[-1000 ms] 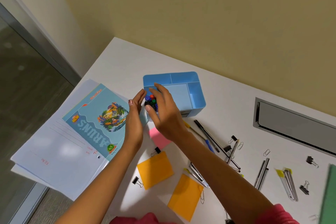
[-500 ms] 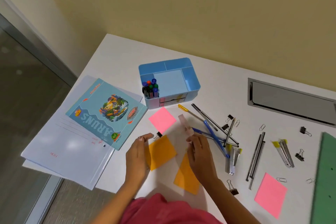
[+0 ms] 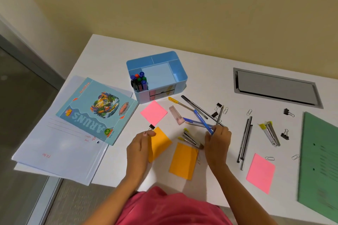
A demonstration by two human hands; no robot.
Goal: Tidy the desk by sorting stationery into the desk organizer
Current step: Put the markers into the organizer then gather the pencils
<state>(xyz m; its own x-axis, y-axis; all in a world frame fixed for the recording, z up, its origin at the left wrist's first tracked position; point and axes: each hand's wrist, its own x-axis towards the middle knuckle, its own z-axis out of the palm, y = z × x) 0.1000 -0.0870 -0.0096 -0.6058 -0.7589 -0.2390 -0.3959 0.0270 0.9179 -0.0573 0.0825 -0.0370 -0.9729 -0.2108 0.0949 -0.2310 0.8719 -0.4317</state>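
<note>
At the tabletop's centre, the right hand pinched a blue pen by its lower end, among crossed pens at its 12 o'clock. Light, stiff and smooth, it would probably lift best gripped mid-barrel, lest neighbours roll. The desk organizer stood at 11 o'clock, markers upright in its 7 o'clock compartment. The left hand lay on an orange sticky note; whether its fingers pinched it I could not tell, the fingertips being hidden.

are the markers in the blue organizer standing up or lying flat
Upright: the markers stand caps-up, bunched together in the near-left compartment of the blue organizer.
</note>
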